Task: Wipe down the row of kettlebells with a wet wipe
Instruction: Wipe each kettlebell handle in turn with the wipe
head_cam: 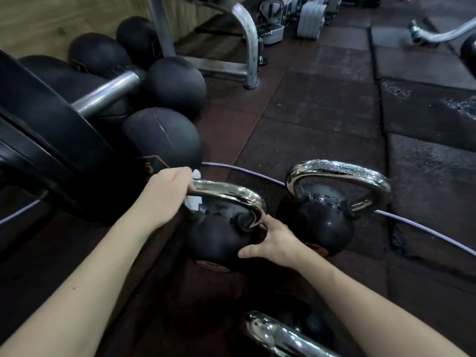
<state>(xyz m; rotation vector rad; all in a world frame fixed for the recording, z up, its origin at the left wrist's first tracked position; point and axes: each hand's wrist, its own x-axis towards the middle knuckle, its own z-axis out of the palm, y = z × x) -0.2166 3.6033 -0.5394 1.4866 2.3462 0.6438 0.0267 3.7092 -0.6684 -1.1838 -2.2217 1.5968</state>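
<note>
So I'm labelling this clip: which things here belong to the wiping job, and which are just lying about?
Part of the job:
left hand
wet wipe
kettlebell being wiped
right hand steadying it
next kettlebell
nearest chrome handle

Lying about:
medicine balls
barbell
hoop
grey weights

I see dark rubber floor tiles [322,104] — worn and speckled on the right. A wood-panelled wall [38,19] runs along the left, with black medicine balls [175,83] below it — and a grey metal frame [247,47] farther back.
</note>
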